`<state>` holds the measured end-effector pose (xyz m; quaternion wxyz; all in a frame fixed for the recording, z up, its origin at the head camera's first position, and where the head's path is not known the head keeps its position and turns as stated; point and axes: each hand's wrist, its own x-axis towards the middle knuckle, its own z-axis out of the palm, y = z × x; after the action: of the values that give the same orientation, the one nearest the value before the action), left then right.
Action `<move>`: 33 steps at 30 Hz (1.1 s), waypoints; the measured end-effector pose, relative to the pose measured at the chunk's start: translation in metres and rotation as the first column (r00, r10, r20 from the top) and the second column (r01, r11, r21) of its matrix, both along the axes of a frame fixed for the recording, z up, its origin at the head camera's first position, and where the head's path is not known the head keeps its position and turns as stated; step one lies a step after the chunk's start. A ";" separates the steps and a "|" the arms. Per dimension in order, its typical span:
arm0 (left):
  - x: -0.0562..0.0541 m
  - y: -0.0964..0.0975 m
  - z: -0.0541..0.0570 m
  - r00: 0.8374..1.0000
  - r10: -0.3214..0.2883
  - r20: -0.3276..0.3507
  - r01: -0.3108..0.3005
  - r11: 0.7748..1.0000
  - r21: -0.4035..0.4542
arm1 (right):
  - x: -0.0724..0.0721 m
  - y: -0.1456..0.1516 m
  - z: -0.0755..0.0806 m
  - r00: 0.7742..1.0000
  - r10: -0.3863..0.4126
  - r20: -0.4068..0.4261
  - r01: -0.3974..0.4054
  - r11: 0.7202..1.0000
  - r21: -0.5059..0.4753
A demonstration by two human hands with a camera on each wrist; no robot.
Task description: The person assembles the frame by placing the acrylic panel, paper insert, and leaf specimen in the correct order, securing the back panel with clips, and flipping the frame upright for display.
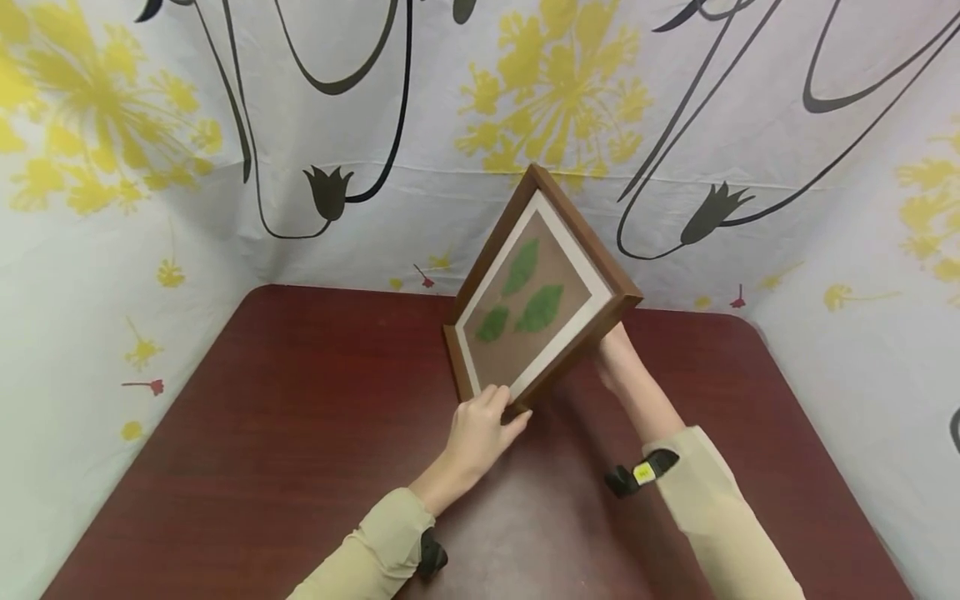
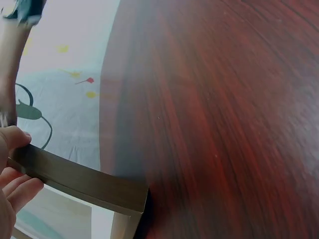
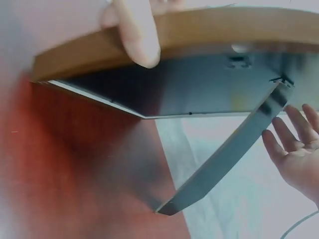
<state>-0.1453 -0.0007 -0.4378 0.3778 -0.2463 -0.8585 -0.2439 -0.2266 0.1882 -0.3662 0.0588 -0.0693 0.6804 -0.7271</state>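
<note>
A brown wooden picture frame (image 1: 581,237) is held tilted above the table, one corner pointing up. Its front shows a print of green leaves (image 1: 540,308) inside a white border. My left hand (image 1: 480,429) grips the frame's lower edge, fingers on the front and thumb on the other side. Behind the frame, my right hand (image 3: 301,157) is mostly hidden in the head view. In the right wrist view its fingers are spread beside the dark stand leg (image 3: 224,149), which angles out from the back panel (image 3: 184,89). Whether they touch it, I cannot tell.
The dark red wooden table (image 1: 300,417) lies under both arms. Behind and beside it hangs a white cloth (image 1: 420,225) with yellow flowers and dark stems. Black straps circle both wrists, the right strap (image 1: 660,462) bearing a yellow label.
</note>
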 end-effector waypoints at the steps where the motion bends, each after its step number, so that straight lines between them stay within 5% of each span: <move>1: 0.000 0.001 0.001 1.000 0.005 0.004 -0.005 1.000 0.001 | 0.005 0.001 0.000 1.000 -0.014 -0.003 0.014 0.995 -0.097; 5: -0.003 0.007 0.002 0.999 0.035 0.021 -0.035 0.999 0.005 | 0.025 0.003 -0.003 0.997 0.044 -0.071 -0.063 0.951 -0.302; 9: -0.005 0.012 0.002 0.998 0.053 0.025 -0.053 0.998 0.014 | 0.043 -0.005 -0.008 0.980 -0.002 -0.200 -0.067 0.938 -0.341; 13: -0.007 0.015 0.001 0.999 0.035 0.040 -0.036 0.999 0.030 | 0.052 -0.020 -0.007 0.959 -0.188 -0.211 0.126 0.953 -0.276; 16: -0.009 0.013 0.000 0.992 -0.056 0.113 0.046 0.995 0.087 | 0.054 -0.027 -0.003 0.937 -0.309 -0.165 0.265 0.933 -0.242; 18: -0.010 0.008 0.000 0.972 -0.135 0.191 0.105 0.981 0.161 | 0.052 -0.027 0.000 0.922 -0.356 -0.150 0.315 0.918 -0.240; 21: -0.017 -0.005 0.001 0.938 -0.183 0.293 0.112 0.964 0.241 | 0.049 -0.023 0.002 0.909 -0.393 -0.140 0.357 0.906 -0.226; 26: -0.039 -0.033 0.004 0.901 -0.129 0.414 -0.010 0.949 0.316 | 0.043 -0.012 0.006 0.917 -0.376 -0.137 0.344 0.915 -0.209; 33: -0.076 -0.075 0.007 0.816 -0.121 0.565 -0.186 0.870 0.456 | 0.037 0.005 0.008 0.941 -0.295 -0.165 0.260 0.943 -0.208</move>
<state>-0.2216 -0.0761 -0.4311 0.1542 -0.0412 -0.8454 -0.5098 -0.1898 0.1931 -0.3581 -0.1178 -0.0480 0.6163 -0.7772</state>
